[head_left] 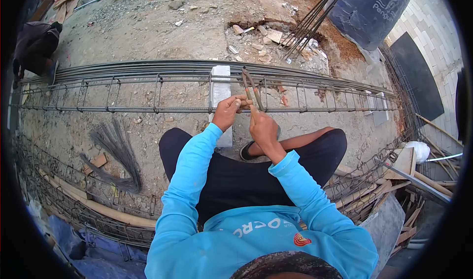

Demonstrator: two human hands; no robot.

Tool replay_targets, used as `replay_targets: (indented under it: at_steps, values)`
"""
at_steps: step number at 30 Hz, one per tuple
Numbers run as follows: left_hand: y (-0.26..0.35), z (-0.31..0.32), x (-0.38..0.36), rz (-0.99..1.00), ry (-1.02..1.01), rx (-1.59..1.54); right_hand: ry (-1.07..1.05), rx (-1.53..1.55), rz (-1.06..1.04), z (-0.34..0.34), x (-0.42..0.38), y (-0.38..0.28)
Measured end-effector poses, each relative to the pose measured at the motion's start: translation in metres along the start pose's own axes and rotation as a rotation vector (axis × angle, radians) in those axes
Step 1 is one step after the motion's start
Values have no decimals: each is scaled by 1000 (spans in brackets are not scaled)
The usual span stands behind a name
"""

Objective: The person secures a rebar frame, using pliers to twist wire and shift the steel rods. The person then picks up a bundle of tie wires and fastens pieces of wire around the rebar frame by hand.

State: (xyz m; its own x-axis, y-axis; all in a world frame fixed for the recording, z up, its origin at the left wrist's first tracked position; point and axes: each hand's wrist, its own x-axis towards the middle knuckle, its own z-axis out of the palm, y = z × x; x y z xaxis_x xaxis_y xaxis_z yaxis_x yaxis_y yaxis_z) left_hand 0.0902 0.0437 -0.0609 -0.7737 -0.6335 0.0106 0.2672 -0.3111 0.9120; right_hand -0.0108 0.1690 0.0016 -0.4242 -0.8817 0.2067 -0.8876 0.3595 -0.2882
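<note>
My right hand (263,130) grips one handle of a pair of rusty pincers (254,89). Their jaws point away from me, over the long bars, and the handles are spread apart. My left hand (227,112) is closed close beside the pincers, its fingertips pinched together near the handle; whatever lies between them is too small to make out. Both hands are above the near bar of a rebar cage (187,110), which runs left to right in front of my crossed legs. Square stirrups sit along it. A pale block (220,87) lies beneath the cage.
Long loose bars (148,68) lie behind the cage. A bundle of tie wire (120,156) rests on the ground to my left. Another person (39,47) is at far left. Upright bars (310,27) stand near a blue tank (369,8). More cages and timber surround me.
</note>
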Motion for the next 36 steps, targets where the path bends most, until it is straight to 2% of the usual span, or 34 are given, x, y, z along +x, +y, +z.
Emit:
replay_targets:
  at_steps: [2, 6, 10, 12, 13, 15, 16, 17, 18, 19, 20, 21, 22, 23, 24, 25, 27, 28, 30, 31, 33, 36]
  values:
    - [-1, -1, 1, 13, -4, 14, 67, 24, -36, 0, 0, 4]
    - [3, 0, 0, 62, -25, -22, 28, 26, -50, -21, 8, 0]
    - [3, -6, 0, 124, -90, 27, -136, 143, -29, -36, 16, 12]
    - [0, -12, 2, 93, -145, 228, -203, 205, -25, -38, 19, 17]
    - [-2, -11, 2, 91, -146, 227, -228, 299, 16, -41, 21, 18]
    - [-4, -5, 3, 123, -99, 200, -252, 391, 60, -36, 20, 23]
    - [0, 2, 0, 123, -99, 201, -313, 508, 157, -26, 18, 28]
    - [3, 12, -3, 159, -12, 245, -375, 625, 251, -16, 17, 32]
    - [5, 17, -5, 195, 79, 287, -377, 626, 246, -17, 16, 26]
    - [2, 17, -3, 196, 84, 287, -401, 791, 332, -17, 14, 19]
    - [-2, 17, -2, 232, 179, 348, -425, 956, 421, -19, 11, 13]
    - [-3, 17, -3, 266, 272, 410, -429, 956, 423, -23, 11, 8]
    - [-4, 16, -4, 261, 269, 412, -455, 1041, 494, -28, 11, 1]
    - [-4, 15, -4, 340, 318, 488, -475, 1127, 566, -33, 11, -4]
    - [-4, 15, -4, 421, 362, 560, -465, 1130, 573, -39, 12, -9]
    - [-5, 12, -3, 423, 343, 556, -488, 1153, 584, -44, 13, -13]
    - [-10, 5, 0, 477, 356, 763, -469, 1169, 618, -50, 13, -10]
    - [-10, 7, 0, 482, 325, 746, -507, 1201, 594, -51, 13, -6]
    - [-6, 9, -4, 361, 256, 612, -523, 1229, 583, -57, 13, 2]
    - [-3, 10, -4, 362, 236, 603, -571, 1216, 571, -61, 14, 6]
    - [3, 13, -7, 119, 140, 351, -625, 1211, 523, -67, 13, 11]
    - [13, 20, -8, 45, 60, 155, -628, 1096, 473, -79, 8, 9]
